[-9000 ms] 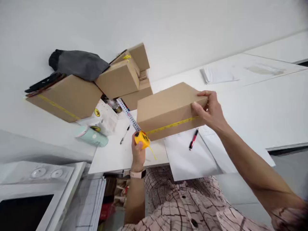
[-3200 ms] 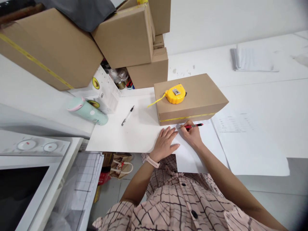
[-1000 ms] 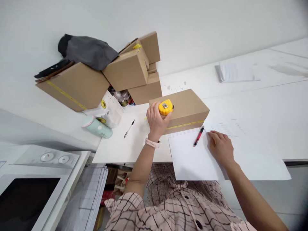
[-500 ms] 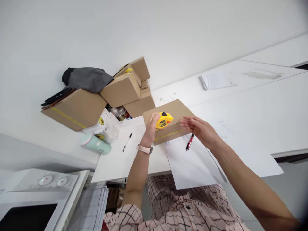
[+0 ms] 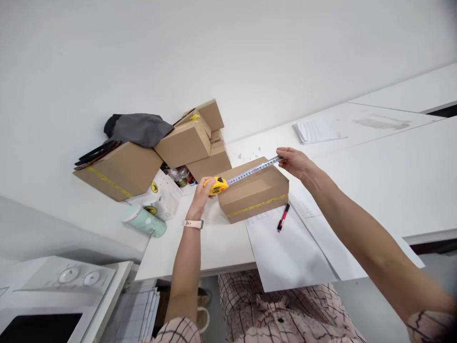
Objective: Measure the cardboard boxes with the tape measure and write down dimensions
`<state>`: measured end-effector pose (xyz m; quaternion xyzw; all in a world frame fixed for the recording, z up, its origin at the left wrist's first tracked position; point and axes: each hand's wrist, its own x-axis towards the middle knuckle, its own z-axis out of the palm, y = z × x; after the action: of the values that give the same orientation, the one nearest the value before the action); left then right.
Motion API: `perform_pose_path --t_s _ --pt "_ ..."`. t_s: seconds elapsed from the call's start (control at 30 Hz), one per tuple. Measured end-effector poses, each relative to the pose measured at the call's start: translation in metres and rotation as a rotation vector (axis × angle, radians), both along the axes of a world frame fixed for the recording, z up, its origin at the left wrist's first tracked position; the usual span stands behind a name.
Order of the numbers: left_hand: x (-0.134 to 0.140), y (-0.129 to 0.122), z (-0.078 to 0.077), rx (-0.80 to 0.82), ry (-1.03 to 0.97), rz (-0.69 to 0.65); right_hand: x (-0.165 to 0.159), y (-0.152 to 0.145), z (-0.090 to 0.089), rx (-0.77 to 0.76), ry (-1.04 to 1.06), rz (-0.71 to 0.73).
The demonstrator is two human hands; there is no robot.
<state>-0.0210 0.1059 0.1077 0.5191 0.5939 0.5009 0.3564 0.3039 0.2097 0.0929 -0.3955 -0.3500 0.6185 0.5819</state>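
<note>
My left hand [image 5: 203, 194] is closed around the yellow case of a tape measure [image 5: 218, 186]. From the case a metal blade with printed numbers stretches up and right, and my right hand [image 5: 293, 162] pinches its free end. Below the blade lies a closed cardboard box [image 5: 255, 193] with a yellow tape strip along its near side. The blade runs across the top of the box; I cannot tell whether it touches. A red and black pen [image 5: 283, 218] lies on white paper [image 5: 291, 252] in front of the box.
At the left, several cardboard boxes [image 5: 185, 143] are stacked, with a dark grey cloth [image 5: 139, 128] on top. A mint-green bottle [image 5: 146, 221] lies by a white carton [image 5: 166, 195]. Folded papers [image 5: 316, 131] rest further back on the white table [image 5: 385, 181]. A microwave [image 5: 53, 295] stands lower left.
My hands have moved apart, the left one leftward and the right one upward. The tape measure's blade is now drawn out over the box. The view has shifted slightly.
</note>
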Motion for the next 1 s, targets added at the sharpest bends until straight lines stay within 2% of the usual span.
perform_pose_path --t_s 0.07,0.17,0.3,0.4,0.63,0.87,1.0 --pt "-0.025 0.005 -0.003 -0.029 0.015 0.064 0.005 0.014 -0.010 -0.031 -0.085 -0.075" --pt "-0.057 0.005 -0.012 -0.073 0.018 0.119 0.001 0.020 -0.031 -0.058 -0.249 -0.140" --pt "-0.078 0.003 -0.025 -0.120 0.017 0.131 -0.011 0.014 -0.051 -0.061 -0.454 -0.149" --pt "-0.078 0.006 -0.031 -0.127 0.016 0.107 -0.015 0.010 -0.056 -0.051 -0.548 -0.134" --pt "-0.061 0.023 -0.034 -0.129 0.000 0.032 -0.008 0.006 -0.060 -0.147 -0.650 -0.081" --pt "-0.061 0.019 -0.038 -0.121 -0.015 0.023 -0.003 0.007 -0.063 -0.126 -0.731 -0.089" --pt "-0.059 0.019 -0.038 -0.120 -0.010 0.016 -0.005 0.006 -0.055 -0.092 -1.009 -0.101"
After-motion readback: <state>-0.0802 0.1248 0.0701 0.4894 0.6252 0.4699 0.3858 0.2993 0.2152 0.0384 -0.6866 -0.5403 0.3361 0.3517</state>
